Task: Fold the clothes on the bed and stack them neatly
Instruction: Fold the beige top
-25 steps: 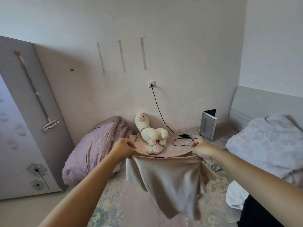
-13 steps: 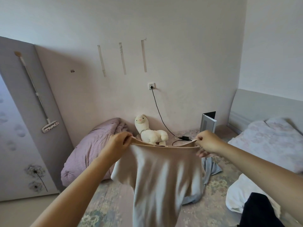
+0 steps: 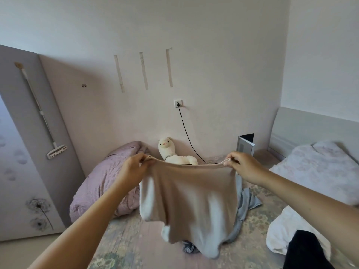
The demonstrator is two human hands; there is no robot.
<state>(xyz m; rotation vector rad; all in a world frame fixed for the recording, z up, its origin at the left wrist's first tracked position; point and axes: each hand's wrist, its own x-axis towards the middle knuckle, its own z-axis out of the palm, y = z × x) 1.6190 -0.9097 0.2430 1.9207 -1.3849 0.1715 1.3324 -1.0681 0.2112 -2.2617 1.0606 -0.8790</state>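
**Beige top held up by its edge, ready for folding**

Nearest the camera, a black garment [image 3: 308, 251] lay at the lower right on a white one [image 3: 281, 230], both apparently waiting their turn. Both forearms reached out over the patterned bed [image 3: 124, 241]. The left hand [image 3: 134, 167] and the right hand [image 3: 242, 164] were each closed in a pinch on one end of the top edge of a beige top [image 3: 192, 200], drawing that edge taut between them. Held this way, the cloth hung clear above the bed under its own weight, which probably let creases drop out and showed the person its shape before laying it flat. Its lower part looked blurred, so which way it faced was hard to tell. Just behind it a grey-blue garment [image 3: 246, 202] lay crumpled on the bed, unfolded. Farther back, a pink striped duvet [image 3: 101, 183] was bundled at the left and a plush alpaca [image 3: 171, 152] sat against the wall, out of the working area. No folded stack was visible.
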